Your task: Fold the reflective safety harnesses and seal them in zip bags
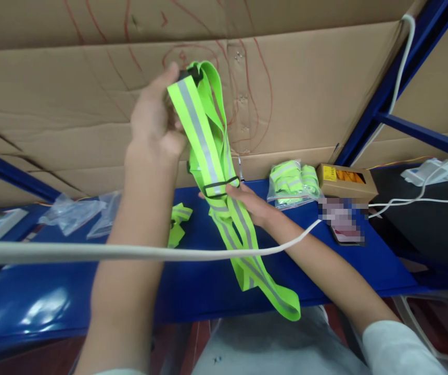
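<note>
A neon yellow-green reflective strap (200, 125) with a grey stripe hangs in loops between my hands, raised above the blue table. My left hand (155, 112) is closed around its top end, at a black buckle (190, 74). Lower down, my right hand (249, 200) grips the strap beside a black slider buckle (220, 187), with the thumb on its edge. Below my right hand the loose loops dangle past the table's front edge. Another piece of yellow-green strap (179, 224) lies on the table behind my left forearm.
A clear bag of folded straps (292, 182) sits beside an open cardboard box (346, 182). A phone (346, 232) lies on the blue table (196, 291). Empty plastic bags (75, 211) are at the left. A white cable (130, 252) crosses in front of my arms. Cardboard (305, 94) stands behind.
</note>
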`<state>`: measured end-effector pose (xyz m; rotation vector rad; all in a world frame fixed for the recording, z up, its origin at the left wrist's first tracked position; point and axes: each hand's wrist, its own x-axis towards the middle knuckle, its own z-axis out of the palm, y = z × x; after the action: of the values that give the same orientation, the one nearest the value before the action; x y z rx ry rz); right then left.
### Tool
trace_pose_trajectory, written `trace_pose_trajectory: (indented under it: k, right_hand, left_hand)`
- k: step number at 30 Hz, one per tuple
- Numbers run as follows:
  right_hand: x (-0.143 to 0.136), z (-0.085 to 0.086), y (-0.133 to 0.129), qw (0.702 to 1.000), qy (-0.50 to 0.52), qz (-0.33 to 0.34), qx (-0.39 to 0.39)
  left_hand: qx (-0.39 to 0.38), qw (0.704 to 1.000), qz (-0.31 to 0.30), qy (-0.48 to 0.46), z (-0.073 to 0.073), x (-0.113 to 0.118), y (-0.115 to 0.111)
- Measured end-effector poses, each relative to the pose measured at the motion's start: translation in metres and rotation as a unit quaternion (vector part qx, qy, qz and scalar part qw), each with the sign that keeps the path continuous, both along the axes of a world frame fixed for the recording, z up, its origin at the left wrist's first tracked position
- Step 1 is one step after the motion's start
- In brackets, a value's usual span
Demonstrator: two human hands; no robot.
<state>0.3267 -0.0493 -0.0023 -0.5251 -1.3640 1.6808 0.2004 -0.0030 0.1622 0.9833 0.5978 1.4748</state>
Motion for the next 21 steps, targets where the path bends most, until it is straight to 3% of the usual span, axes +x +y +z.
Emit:
trace_pose_trajectory:
  k: [2,4,6,9,11,14,17,21]
  right_hand:
    - [-0.002,-0.004,-0.002,0.977,-0.051,-0.188,0.081]
    - [-0.002,-0.006,-0.005,0.902,-0.095,-0.385,0.170]
    - [0.000,-0.004,-0.009,0.846,-0.127,-0.455,0.249]
    - [0.002,0.004,-0.015,0.830,-0.152,-0.388,0.370]
    - [0.003,0.009,-0.014,0.809,-0.160,-0.385,0.415]
    - [0.004,0.012,-0.006,0.793,-0.202,-0.394,0.418]
    - [0.010,0.011,0.003,0.794,-0.280,-0.334,0.424]
    - [0.024,0.004,0.005,0.750,-0.382,-0.267,0.469]
  left_hand:
    - [0.039,0.998,0.021,0.041,0.009,0.000,-0.010]
    - [0.076,0.995,0.036,0.058,0.019,0.003,-0.021]
    - [0.107,0.992,0.040,0.053,0.027,0.009,-0.029]
    - [0.157,0.986,0.029,0.050,0.035,0.020,-0.040]
    - [0.183,0.981,0.024,0.056,0.041,0.028,-0.046]
    - [0.190,0.979,0.027,0.066,0.051,0.040,-0.056]
    - [0.171,0.983,0.032,0.061,0.060,0.048,-0.059]
    - [0.180,0.980,0.056,0.062,0.060,0.047,-0.044]
